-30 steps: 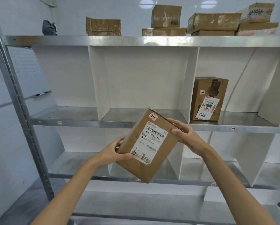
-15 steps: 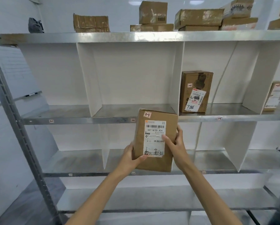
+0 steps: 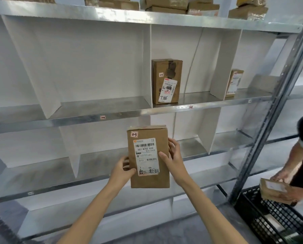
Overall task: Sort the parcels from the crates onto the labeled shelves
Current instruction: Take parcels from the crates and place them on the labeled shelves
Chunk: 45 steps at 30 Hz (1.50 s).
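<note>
Both hands grip an upright brown parcel point(image 3: 148, 180) in front of the metal shelf point(image 3: 76, 121). The left hand point(image 3: 124, 169) curls round its nine o'clock edge and the right hand point(image 3: 173, 159) round its three o'clock edge. At twelve o'clock, one level up, another box point(image 3: 166, 81) stands on the shelf. At four o'clock, a second person holds a package point(image 3: 273, 192) over a black crate point(image 3: 273, 219).

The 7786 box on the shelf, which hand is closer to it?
Right. The right hand sits almost straight below the 7786 box; the left hand is lower and further left. Both hold the parcel.
</note>
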Motion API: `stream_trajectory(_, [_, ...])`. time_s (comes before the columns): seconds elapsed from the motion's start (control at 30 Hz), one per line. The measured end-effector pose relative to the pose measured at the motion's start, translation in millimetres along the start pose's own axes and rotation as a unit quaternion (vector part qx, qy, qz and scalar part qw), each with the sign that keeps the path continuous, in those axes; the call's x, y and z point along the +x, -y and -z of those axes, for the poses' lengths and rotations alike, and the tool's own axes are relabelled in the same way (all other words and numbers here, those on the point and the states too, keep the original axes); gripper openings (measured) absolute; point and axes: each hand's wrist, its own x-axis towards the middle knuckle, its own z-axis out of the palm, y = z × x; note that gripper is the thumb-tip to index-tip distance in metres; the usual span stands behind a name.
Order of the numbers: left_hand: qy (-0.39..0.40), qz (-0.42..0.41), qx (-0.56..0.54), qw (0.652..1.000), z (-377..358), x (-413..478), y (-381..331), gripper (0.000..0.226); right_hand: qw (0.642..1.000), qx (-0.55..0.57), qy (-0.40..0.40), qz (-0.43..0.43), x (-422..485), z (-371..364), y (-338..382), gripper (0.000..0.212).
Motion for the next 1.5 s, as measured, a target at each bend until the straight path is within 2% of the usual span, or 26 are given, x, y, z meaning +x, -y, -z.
stream_trajectory(0.1, [0.023,0.001,-0.013,1.000,-30,8,-4,0.034,1.000,-0.002,-0.016,-0.004,-4,32,-9,0.058])
stream_trajectory(0.3, [0.045,0.011,-0.055,0.997,-103,31,-22,0.047,1.000,-0.007,-0.018,-0.006,12,105,-27,0.061])
stream_trajectory(0.43, [0.053,0.020,-0.078,0.995,-160,55,-40,0.035,1.000,-0.026,-0.010,-0.011,39,161,-44,0.063])
stream_trajectory(0.57, [0.013,0.027,-0.084,0.996,-210,84,-53,0.027,0.999,-0.042,-0.010,-0.028,71,208,-61,0.062])
stream_trajectory(0.7, [-0.034,0.036,-0.083,0.995,-242,107,-62,0.030,0.998,-0.049,0.016,-0.045,101,237,-80,0.043])
stream_trajectory(1.0, [-0.076,0.090,-0.084,0.989,-258,162,-48,0.040,0.991,-0.035,0.106,-0.075,165,224,-120,0.064])
stream_trajectory(1.1, [-0.076,0.083,-0.102,0.988,-256,185,-43,0.028,0.988,-0.019,0.113,-0.100,190,212,-138,0.069])
stream_trajectory(1.27, [-0.059,0.088,-0.116,0.987,-255,226,-16,0.024,0.987,-0.006,0.105,-0.120,227,194,-174,0.066])
stream_trajectory(1.5, [-0.083,0.128,-0.137,0.979,-262,264,19,0.017,0.983,0.023,0.121,-0.135,261,171,-207,0.058])
